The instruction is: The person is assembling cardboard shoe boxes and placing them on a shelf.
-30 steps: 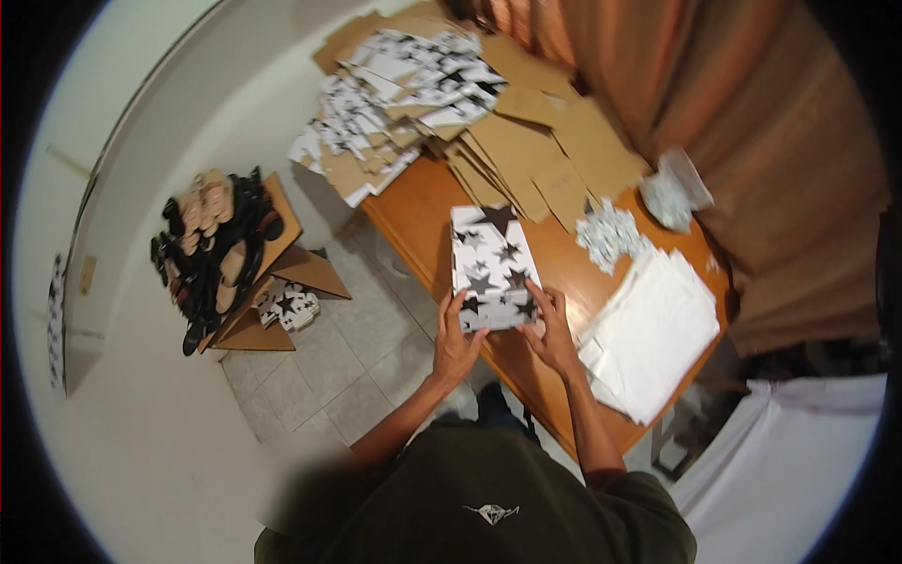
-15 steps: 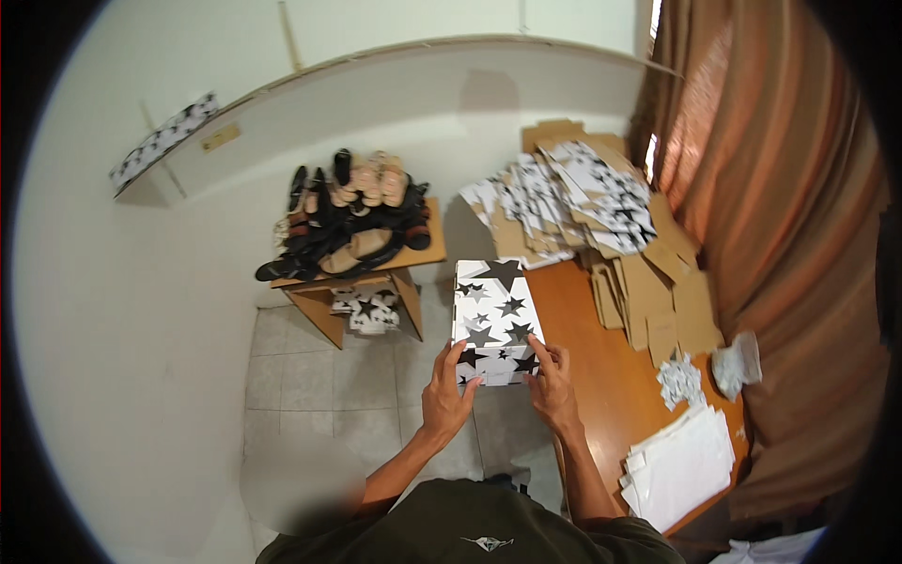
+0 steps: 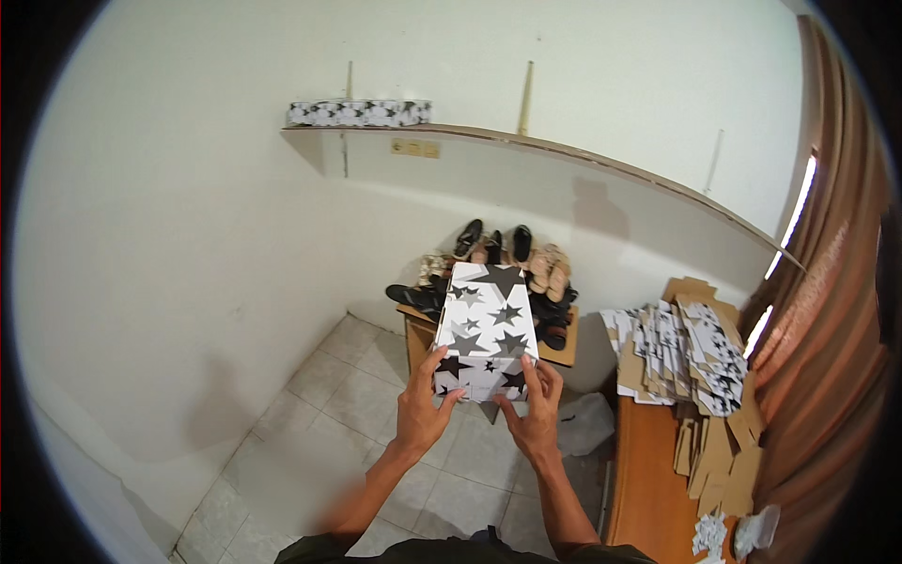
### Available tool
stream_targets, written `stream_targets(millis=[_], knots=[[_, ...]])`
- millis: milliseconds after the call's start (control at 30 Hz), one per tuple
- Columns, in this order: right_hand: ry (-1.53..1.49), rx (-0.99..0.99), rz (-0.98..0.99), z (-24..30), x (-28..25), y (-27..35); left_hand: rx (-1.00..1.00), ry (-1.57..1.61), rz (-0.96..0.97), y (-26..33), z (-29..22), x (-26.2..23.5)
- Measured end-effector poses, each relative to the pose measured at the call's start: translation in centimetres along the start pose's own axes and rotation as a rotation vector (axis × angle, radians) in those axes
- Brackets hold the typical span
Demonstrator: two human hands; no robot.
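A closed white shoebox (image 3: 489,324) with black and grey stars is held out in front of me above the floor. My left hand (image 3: 425,406) grips its near left corner, fingers along the side and thumb under the front edge. At the near right corner my right hand (image 3: 536,409) clasps it the same way. Behind the box, and partly hidden by it, a pile of black and beige shoes (image 3: 554,273) lies on a small wooden table (image 3: 562,350).
A long wall shelf (image 3: 583,148) carries a row of star-patterned boxes (image 3: 359,114) at its left end. Right of me, a wooden desk (image 3: 648,470) bears flattened star-patterned cardboard (image 3: 700,352), brown cardboard pieces (image 3: 719,456) and crumpled paper (image 3: 709,538). A brown curtain (image 3: 827,310) hangs beside it.
My view has swung left and up, toward the wall shelf. Both hands have kept hold of the shoebox, which now appears in front of the shoe table instead of beside the desk.
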State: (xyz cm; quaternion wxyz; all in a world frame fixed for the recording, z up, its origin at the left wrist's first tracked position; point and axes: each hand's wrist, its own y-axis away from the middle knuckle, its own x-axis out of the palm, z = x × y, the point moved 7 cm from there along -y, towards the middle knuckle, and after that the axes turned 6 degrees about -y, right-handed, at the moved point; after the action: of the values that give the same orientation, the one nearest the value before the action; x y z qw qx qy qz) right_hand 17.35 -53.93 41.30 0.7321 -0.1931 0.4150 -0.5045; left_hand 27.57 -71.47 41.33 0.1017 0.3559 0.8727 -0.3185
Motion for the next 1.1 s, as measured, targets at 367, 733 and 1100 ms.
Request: stream_targets(millis=[367, 733, 1100], knots=[[-0.17, -0.362, -0.162, 1.2, 7.4, -11.1, 0.312, -0.17, -0.298, -9.5, 1.1, -6.5], [-0.145, -0.545, -0.272, -0.9, 13.6, -29.4, 0.374, -0.006, -0.295, -28.8, 1.8, -9.8], [-0.131, -0.45, -0.311, -5.6, 23.2, -45.4, 0.443, -0.116, -0.216, -49.2, 7.6, -11.4]])
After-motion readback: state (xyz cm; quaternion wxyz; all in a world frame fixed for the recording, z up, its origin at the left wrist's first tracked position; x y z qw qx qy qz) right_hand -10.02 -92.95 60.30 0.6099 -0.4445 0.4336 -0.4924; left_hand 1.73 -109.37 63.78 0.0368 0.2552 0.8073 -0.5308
